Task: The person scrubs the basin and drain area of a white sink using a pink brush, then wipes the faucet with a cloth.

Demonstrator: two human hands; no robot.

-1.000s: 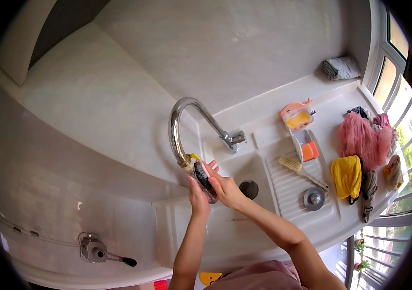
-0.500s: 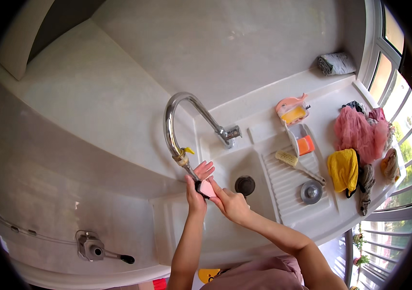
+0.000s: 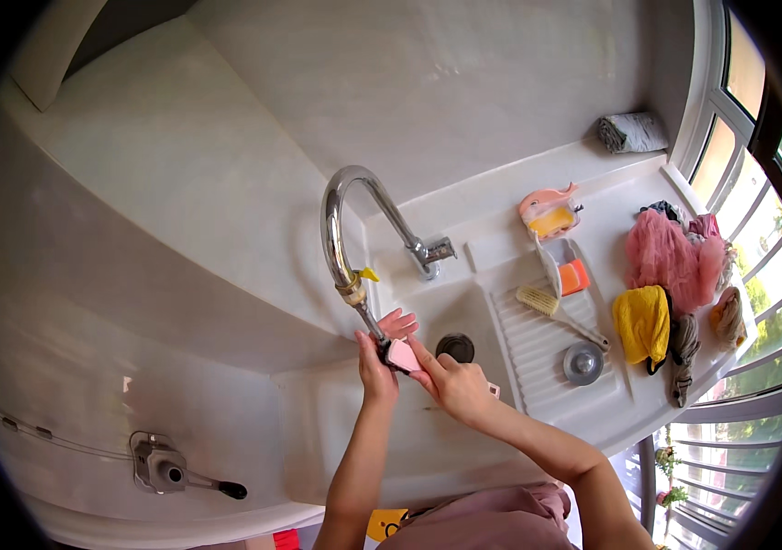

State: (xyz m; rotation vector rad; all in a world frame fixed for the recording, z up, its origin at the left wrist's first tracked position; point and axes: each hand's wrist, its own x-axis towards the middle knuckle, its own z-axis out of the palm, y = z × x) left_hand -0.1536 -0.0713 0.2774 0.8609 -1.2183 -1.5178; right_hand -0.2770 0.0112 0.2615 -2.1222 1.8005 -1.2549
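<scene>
Under the chrome tap (image 3: pixel 329 220), my left hand (image 3: pixel 378 371) is turned palm up with its fingers stretched out. A small pink thing with a black edge (image 3: pixel 401 355), which looks like a brush with dark bristles, lies against that palm. My right hand (image 3: pixel 461 389) grips it from the right, a finger stretched along its pink back. A pale end pokes out behind the right hand. The tap's spout with its yellow lever (image 3: pixel 369 274) reaches down to the left fingers. Both hands are over the white sink basin (image 3: pixel 318 412).
A dark drain (image 3: pixel 455 347) sits beyond my right hand. On the ribbed board lie a long-handled scrub brush (image 3: pixel 556 314), a metal strainer (image 3: pixel 583 364) and an orange bar (image 3: pixel 573 276). Further right are pink cloth (image 3: pixel 671 257) and yellow cloth (image 3: pixel 641 323). A pink soap dish (image 3: pixel 549 213) stands behind.
The view has shifted slightly. My right hand has tilted the pink thing a little against the left palm, and its pale end now shows more. The left hand remains open beneath the spout.
</scene>
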